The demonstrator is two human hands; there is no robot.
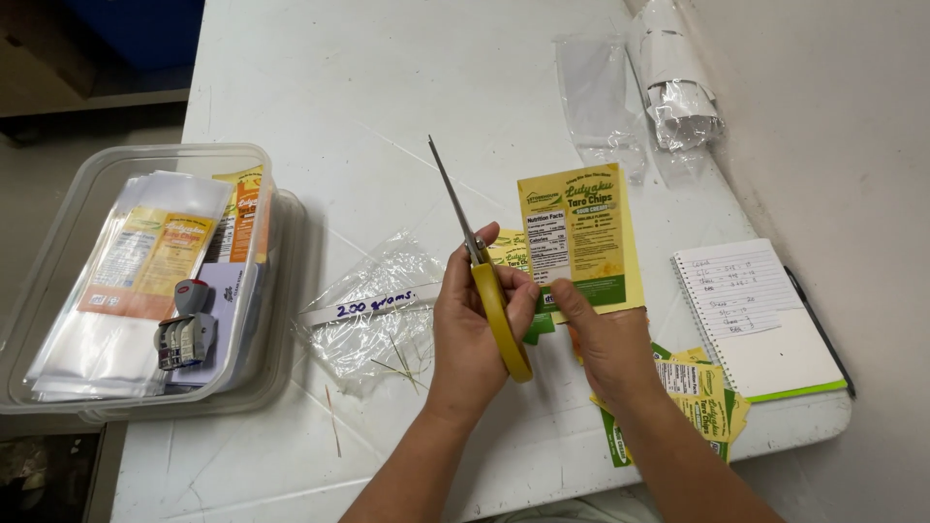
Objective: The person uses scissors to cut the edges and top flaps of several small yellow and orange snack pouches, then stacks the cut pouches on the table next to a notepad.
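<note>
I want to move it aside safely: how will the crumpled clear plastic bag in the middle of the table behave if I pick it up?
The clear plastic bag looks thin and creased, so it will probably flop and sag. It seems very light, so it may slide or drift when pushed. Thin trimmed strips lie on it and could fall off.

Small packing workspace, white table [407, 87] as landmark, tub of label sheets [145, 281] at its left edge, spiral notebook [756, 320] at right edge, empty clear bags [601, 97] at far side
</note>
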